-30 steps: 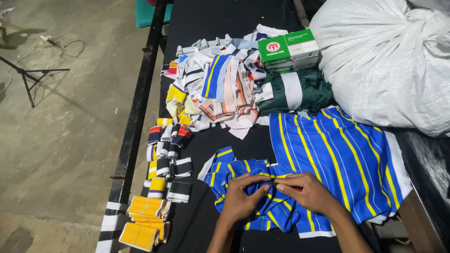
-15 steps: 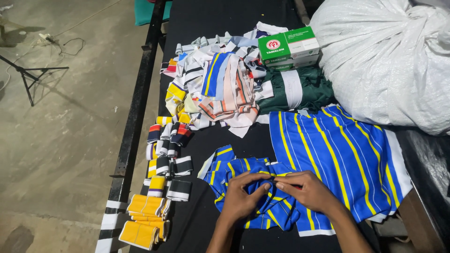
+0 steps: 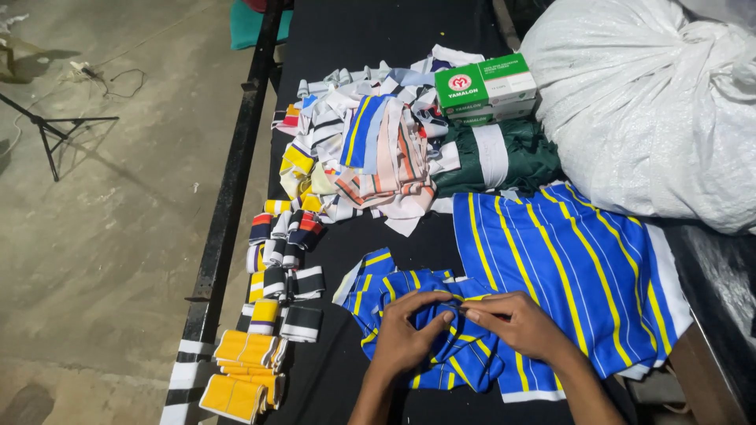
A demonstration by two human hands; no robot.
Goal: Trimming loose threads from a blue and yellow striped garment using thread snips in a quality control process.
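left hand: low centre of the frame, fingers curled, pinching the blue striped cloth.
right hand: just beside it, fingers pinching the same fold.
cloth: bunched under both hands; fold runs left to right, equally near both.
change: hands barely moved since the earlier frame.
far: scrap pile, green box, white sack on the desk.

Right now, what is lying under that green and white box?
The green and white box rests on folded dark green fabric with a white stripe. Whatever lies beneath that fabric is covered.
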